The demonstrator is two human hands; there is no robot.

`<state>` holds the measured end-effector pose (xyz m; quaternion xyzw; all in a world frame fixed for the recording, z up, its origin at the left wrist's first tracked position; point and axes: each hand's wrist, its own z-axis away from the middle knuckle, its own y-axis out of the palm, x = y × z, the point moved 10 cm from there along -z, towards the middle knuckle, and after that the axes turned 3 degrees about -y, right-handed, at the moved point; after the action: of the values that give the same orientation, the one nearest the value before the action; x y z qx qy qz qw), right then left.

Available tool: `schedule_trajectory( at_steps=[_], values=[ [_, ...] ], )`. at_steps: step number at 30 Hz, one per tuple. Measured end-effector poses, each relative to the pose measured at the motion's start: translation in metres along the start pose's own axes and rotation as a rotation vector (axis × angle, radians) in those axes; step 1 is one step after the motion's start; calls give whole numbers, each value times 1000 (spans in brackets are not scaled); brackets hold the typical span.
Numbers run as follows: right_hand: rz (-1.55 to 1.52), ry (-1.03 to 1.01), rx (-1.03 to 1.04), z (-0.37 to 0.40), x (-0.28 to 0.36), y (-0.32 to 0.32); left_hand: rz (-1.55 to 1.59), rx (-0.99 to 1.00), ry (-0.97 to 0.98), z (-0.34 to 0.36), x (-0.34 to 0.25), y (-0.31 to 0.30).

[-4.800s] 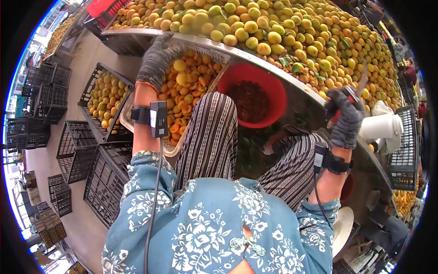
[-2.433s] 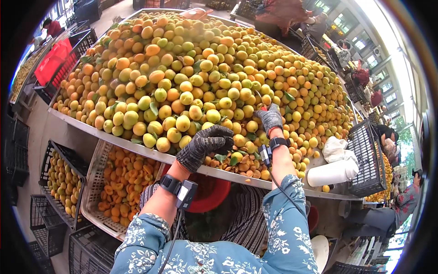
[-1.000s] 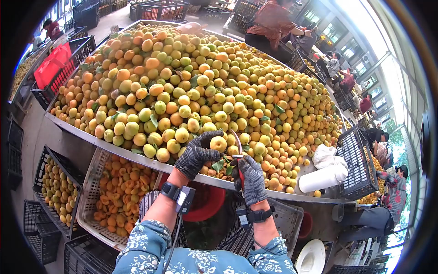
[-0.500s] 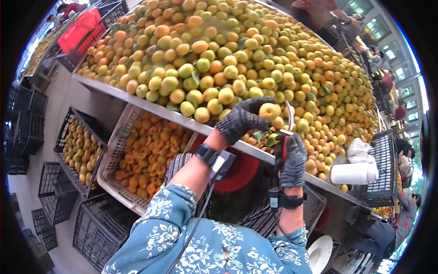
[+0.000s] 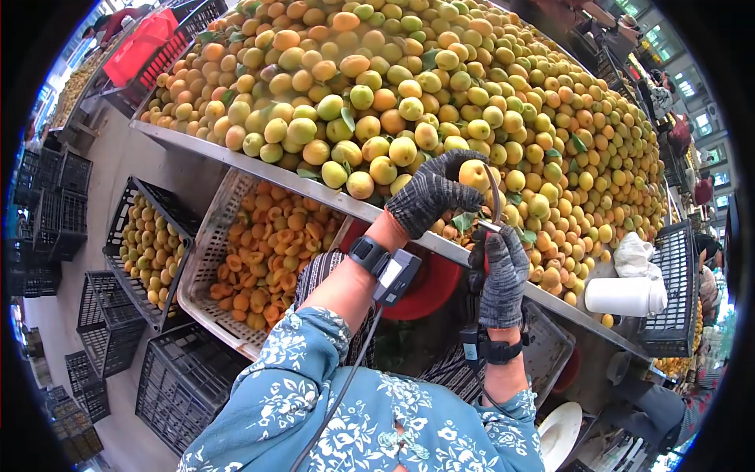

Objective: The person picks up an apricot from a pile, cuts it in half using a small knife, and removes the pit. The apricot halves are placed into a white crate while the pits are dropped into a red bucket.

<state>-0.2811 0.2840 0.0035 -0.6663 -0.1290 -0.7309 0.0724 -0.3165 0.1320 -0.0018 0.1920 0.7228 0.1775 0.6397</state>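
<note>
My left hand (image 5: 434,193), in a dark grey knit glove, pinches a yellow apricot (image 5: 473,175) between thumb and fingers, above the near edge of the heap. In my right hand (image 5: 503,279), gloved the same way, is a curved knife (image 5: 495,197) with a thin hooked metal blade and some red at the handle. Its blade points up and lies right along the apricot's right side. Behind both hands spreads a large heap of yellow, orange and greenish apricots (image 5: 377,102), with a few leaves among them.
A metal table edge (image 5: 259,169) borders the heap. Below it, a white crate (image 5: 193,267) holds halved apricots, beside a black crate (image 5: 126,204) of whole ones. A red tub (image 5: 429,291) is under the edge. A white bottle (image 5: 621,296) lies at the right by a black crate (image 5: 670,291).
The camera view has shifted slightly, so table and crates sit a little lower and further right. Both hands keep their grips, apricot and blade staying close together.
</note>
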Motion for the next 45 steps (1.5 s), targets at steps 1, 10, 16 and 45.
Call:
schedule_trajectory(
  at_steps=[1, 10, 16, 45],
  values=[
    [3, -18, -22, 1, -1, 1, -1, 0, -2, 1, -1, 0],
    [77, -25, -62, 4, -15, 5, 171, 5, 4, 3, 1, 3],
    [-4, -6, -103, 3, -29, 3, 249, 61, -61, 1, 9, 8],
    [356, -370, -113, -15, -15, 10, 424, -72, -222, 11, 55, 8]
  ],
)
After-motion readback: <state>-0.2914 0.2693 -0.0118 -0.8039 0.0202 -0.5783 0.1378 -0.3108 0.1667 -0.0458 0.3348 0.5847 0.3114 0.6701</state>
